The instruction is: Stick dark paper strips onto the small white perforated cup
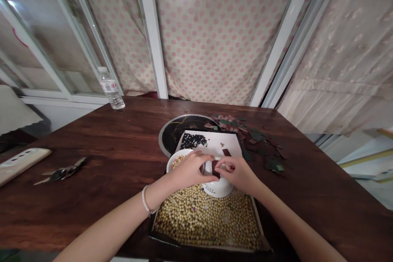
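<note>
Both hands meet over a shallow box holding pale yellow bead-like balls. Between them is a small dark brown piece, its kind unclear. My left hand, with a beaded bracelet at the wrist, curls its thumb and fingers around this piece. My right hand pinches its other side with thumb and forefinger. Just below them sits a white bowl with small marks or holes. Behind my left hand, another white bowl holds mixed small balls. A brown strip lies on the box's white far part.
Dark beads lie in the box's far left corner. Behind it is a round black plate. Green and brown scraps spread to the right. Keys, a pale phone and a water bottle stand or lie leftward on the wooden table.
</note>
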`<state>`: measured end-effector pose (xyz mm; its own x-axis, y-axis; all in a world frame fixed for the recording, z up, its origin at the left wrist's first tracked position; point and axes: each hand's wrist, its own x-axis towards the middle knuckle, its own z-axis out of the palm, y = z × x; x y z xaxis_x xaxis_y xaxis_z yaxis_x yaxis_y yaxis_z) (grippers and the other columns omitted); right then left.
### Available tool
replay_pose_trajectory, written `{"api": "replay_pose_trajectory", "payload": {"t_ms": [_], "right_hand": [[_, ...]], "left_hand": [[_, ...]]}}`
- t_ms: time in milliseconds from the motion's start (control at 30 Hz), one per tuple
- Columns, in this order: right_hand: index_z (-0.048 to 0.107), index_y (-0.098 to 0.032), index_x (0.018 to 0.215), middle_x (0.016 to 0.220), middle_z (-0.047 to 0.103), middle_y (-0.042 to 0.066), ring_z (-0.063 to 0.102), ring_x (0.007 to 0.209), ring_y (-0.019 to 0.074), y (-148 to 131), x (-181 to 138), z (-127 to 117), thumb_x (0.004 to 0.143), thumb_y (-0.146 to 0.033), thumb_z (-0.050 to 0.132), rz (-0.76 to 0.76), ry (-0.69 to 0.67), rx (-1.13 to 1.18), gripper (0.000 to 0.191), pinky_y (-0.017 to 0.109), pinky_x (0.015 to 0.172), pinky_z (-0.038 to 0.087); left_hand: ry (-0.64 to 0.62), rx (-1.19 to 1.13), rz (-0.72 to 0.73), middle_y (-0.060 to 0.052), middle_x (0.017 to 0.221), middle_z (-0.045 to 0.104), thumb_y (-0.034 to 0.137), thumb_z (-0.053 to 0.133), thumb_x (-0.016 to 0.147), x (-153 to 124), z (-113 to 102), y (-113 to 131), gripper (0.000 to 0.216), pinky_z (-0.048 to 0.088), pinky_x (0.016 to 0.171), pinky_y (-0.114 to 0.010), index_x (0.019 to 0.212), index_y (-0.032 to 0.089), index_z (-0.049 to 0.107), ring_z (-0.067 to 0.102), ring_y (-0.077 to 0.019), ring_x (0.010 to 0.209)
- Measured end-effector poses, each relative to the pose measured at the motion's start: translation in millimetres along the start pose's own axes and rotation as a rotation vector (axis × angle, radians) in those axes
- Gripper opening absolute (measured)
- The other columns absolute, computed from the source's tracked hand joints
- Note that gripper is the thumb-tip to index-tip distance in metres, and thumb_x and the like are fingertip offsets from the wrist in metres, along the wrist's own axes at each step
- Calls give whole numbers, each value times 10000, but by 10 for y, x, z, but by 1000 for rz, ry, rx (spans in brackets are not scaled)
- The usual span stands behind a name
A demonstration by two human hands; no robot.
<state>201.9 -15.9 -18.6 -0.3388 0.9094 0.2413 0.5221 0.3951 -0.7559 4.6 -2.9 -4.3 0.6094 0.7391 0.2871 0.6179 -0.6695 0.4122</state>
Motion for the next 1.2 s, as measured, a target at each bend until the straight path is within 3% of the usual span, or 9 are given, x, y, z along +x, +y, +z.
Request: {"api": "replay_pose_trajectory", "payload": {"t_ms": [233,400,567,667,767,867,1033,1200], "right_hand": [[632,-175,691,445,303,-87,306,425,77,-72,-24,26,737,-207,564,-28,53,-106,89,213,453,219],[667,-172,724,434,331,-83,321,420,76,-213,85,221,757,-225,567,-92,125,-133,118,214,479,251],[702,-216,794,525,496,-42,398,491,95,-224,113,247,831,-236,524,-219,6,-283,183,231,520,263],[700,-212,864,499,456,-55,374,465,87,-182,-25,112,833,-248,539,-178,43,-252,168,221,508,272],[680,-191,845,471,394,-73,354,436,74,-185,-174,-32,828,-267,560,-161,-47,-218,143,206,481,265],[664,-204,822,505,475,-65,390,456,70,-223,-249,-89,810,-217,578,-229,-180,-296,88,210,481,241],[612,-190,722,712,664,-24,531,603,93,-259,-286,0,850,-143,533,-417,-393,-550,157,263,498,175],[613,-165,735,717,684,-5,543,573,106,-313,-301,56,860,-131,552,-412,-462,-729,144,289,484,128]], "left_hand": [[11,-36,21,-90,1016,679,477,745,658,13,2,-7,535,481,836,-430,1099,200,620,617,-284,945],[-1,-71,62,-31,972,685,309,705,698,11,24,-54,350,414,940,-437,1030,230,627,611,-241,959],[29,-47,33,-71,1200,615,389,764,625,-12,58,-124,641,224,1077,-540,1204,251,527,491,-293,1202],[19,-65,42,-44,1134,650,432,745,658,-11,55,-122,552,239,1068,-535,1150,267,556,541,-272,1139],[39,-84,54,-35,1088,671,419,746,662,5,30,-86,465,298,1034,-522,1067,252,590,568,-267,1086],[78,-116,60,-38,1097,667,379,751,669,17,6,-50,411,386,974,-460,1026,238,605,565,-257,1080],[85,-90,67,-30,1052,681,435,774,640,15,7,-28,463,411,943,-447,1025,236,611,557,-262,1059],[69,-71,82,-35,1037,683,460,760,654,16,26,-31,462,420,927,-432,1023,225,613,561,-260,1040]]}}
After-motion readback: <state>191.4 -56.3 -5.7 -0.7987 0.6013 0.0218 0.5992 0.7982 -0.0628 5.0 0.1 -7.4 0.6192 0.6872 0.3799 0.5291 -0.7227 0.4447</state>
